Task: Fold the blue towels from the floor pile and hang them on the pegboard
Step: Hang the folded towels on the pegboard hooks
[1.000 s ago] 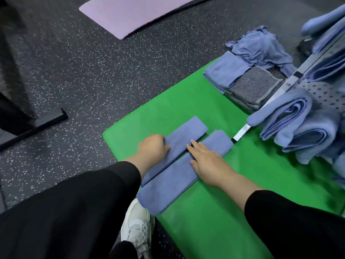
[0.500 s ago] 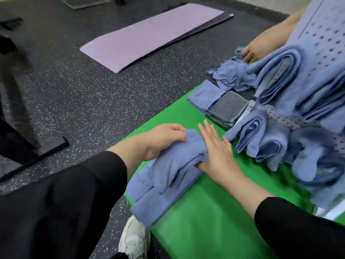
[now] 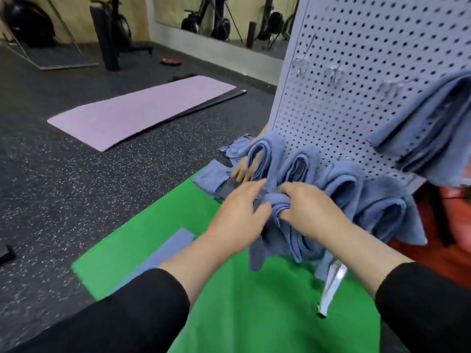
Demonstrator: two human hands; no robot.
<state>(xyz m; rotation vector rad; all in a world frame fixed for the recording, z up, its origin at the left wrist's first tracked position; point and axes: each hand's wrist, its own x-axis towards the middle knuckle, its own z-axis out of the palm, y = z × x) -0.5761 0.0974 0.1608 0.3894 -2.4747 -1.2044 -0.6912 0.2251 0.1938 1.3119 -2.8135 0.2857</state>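
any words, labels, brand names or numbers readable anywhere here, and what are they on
None can be read.
Folded blue towel gripped by the left hand and right hand: no tag or print showing.
Pegboard: only holes and hooks, no lettering.
Green mat and purple mat: plain, no logo visible.
Gym equipment at the back: too far and blurred to show any marking.

Folded blue towel (image 3: 276, 215) bunched against pegboard (image 3: 356, 72) beside hung towels (image 3: 344, 189)
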